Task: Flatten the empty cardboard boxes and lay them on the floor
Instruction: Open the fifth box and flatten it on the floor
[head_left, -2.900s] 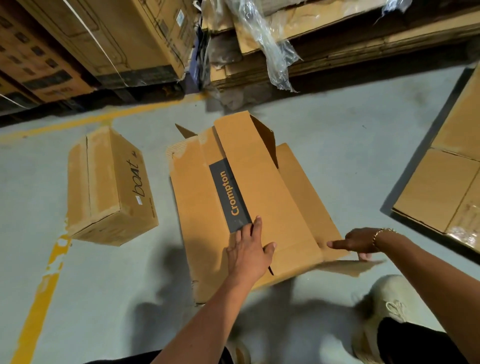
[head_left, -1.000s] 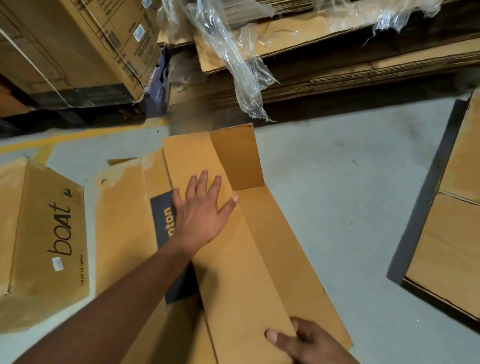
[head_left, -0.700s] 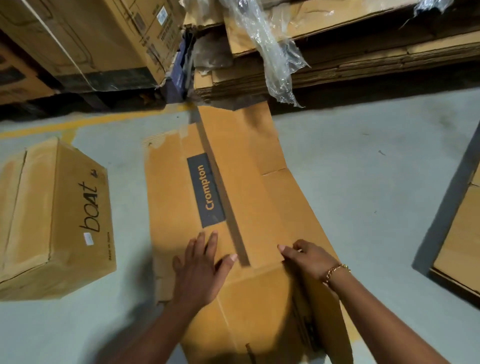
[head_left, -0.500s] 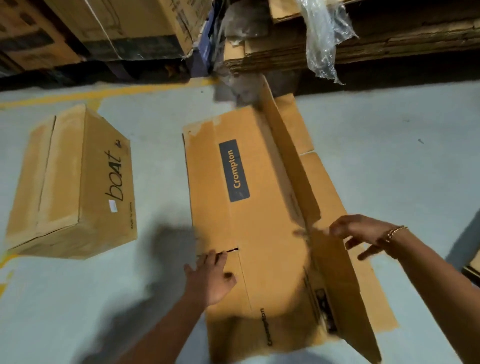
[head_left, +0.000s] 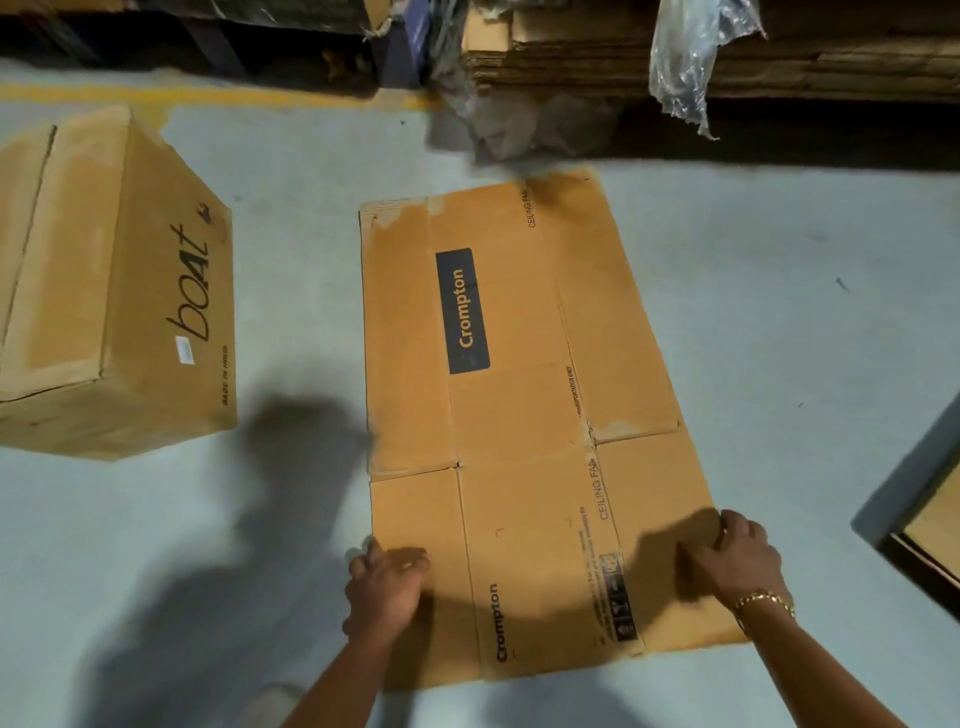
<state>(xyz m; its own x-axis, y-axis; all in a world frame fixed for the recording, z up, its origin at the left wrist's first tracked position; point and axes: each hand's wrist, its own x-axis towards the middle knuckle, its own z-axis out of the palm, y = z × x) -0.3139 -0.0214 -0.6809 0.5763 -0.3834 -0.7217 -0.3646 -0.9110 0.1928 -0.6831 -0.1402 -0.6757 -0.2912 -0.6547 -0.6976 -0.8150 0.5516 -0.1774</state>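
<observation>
A brown Crompton box (head_left: 524, 415) lies fully flattened on the grey floor in the middle of the head view, its dark label facing up. My left hand (head_left: 384, 587) curls around its near left edge. My right hand (head_left: 732, 558), with a gold bracelet at the wrist, grips the near right edge. To the left stands a boat box (head_left: 114, 291), still assembled and closed, apart from both hands.
Stacks of flattened cardboard (head_left: 675, 57) with hanging clear plastic wrap (head_left: 685, 62) line the far side. A yellow floor line (head_left: 182, 96) runs along the back left. Another cardboard stack on a dark pallet (head_left: 930, 525) sits at the right edge. Bare floor lies right of the flat box.
The Crompton box's raised right panel has been laid down, so the box now lies flat. Both hands moved to its near corners and took hold of the edges.
</observation>
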